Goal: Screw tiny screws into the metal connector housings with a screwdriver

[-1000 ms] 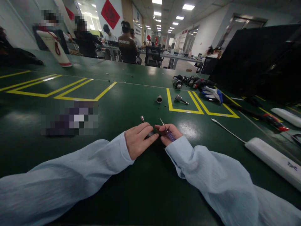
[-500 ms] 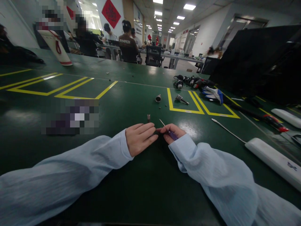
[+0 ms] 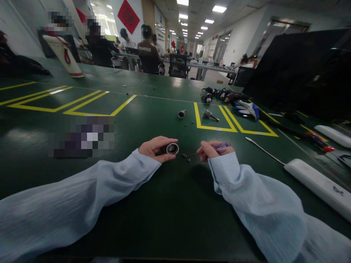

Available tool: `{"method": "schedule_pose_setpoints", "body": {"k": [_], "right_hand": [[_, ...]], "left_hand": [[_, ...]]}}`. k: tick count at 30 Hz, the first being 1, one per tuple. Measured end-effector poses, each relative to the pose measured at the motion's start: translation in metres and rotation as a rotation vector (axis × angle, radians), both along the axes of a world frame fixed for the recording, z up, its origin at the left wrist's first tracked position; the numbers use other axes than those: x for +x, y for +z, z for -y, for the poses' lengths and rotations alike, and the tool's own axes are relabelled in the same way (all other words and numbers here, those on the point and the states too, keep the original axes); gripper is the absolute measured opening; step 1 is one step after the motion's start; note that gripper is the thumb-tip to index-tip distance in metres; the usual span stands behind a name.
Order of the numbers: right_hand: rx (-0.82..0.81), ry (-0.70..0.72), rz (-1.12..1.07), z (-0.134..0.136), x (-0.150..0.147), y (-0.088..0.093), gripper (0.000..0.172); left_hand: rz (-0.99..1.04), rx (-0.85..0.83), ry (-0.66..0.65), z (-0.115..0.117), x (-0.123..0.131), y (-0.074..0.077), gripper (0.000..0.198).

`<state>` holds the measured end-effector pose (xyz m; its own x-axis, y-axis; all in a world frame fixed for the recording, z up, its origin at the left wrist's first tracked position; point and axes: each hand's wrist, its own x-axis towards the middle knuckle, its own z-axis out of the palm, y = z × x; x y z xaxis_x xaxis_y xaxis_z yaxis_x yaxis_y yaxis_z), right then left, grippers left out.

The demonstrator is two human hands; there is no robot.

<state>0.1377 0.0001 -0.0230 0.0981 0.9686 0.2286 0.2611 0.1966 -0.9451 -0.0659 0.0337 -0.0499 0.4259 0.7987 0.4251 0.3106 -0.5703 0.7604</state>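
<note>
My left hand (image 3: 155,148) pinches a round metal socket-like part (image 3: 172,149) between thumb and fingers, its open end turned toward me; what sits inside it is too dark to make out. In my right hand (image 3: 210,150) is a thin screwdriver (image 3: 221,146) with a see-through purple handle, its slim shaft pointing left. The shaft's tip is at a few small metal rings or nuts (image 3: 188,160) lying on the green table (image 3: 175,212), just right of the metal part. Whether the tip touches one, I cannot tell.
Farther back lie a metal cup-shaped part (image 3: 181,114) and a metal part with a shaft (image 3: 211,115) inside yellow tape lines. Dark tools (image 3: 219,95), a blue-white glove (image 3: 247,109) and a white power strip (image 3: 315,186) are on the right. A blurred dark item (image 3: 85,137) lies left.
My left hand has turned over, so the open end of the metal part now shows. My right hand has moved right, and the screwdriver has swung from pointing up-left to lying nearly level.
</note>
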Motion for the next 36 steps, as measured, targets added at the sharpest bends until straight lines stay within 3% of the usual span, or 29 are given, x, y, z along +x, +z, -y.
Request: {"method": "schedule_pose_setpoints", "body": {"k": [6,14,21,26,30,33,36], "right_hand": [[-0.029,-0.015,0.041,-0.002,0.001,0.001,0.031],[0.007,-0.048,0.12,-0.002,0.001,-0.003,0.032],[-0.044,-0.077,0.192,-0.003,-0.001,0.002,0.031],[-0.28,-0.004,-0.091,-0.012,0.0,0.0,0.028],[-0.427,0.239,-0.522,-0.017,0.002,-0.006,0.027],[-0.354,0.382,-0.718,-0.011,0.003,-0.002,0.026],[-0.143,0.301,-0.533,0.004,0.001,0.008,0.025]], "left_hand": [[0.238,-0.229,-0.047,0.001,0.003,-0.006,0.04],[0.254,-0.253,-0.07,0.001,0.003,-0.008,0.04],[0.298,-0.332,-0.016,0.004,0.005,-0.005,0.041],[0.369,-0.539,0.115,0.022,0.013,0.009,0.048],[0.383,-0.67,0.218,0.045,0.021,0.025,0.05],[0.4,-0.709,0.264,0.055,0.024,0.032,0.049],[0.408,-0.712,0.29,0.058,0.026,0.035,0.048]]}}
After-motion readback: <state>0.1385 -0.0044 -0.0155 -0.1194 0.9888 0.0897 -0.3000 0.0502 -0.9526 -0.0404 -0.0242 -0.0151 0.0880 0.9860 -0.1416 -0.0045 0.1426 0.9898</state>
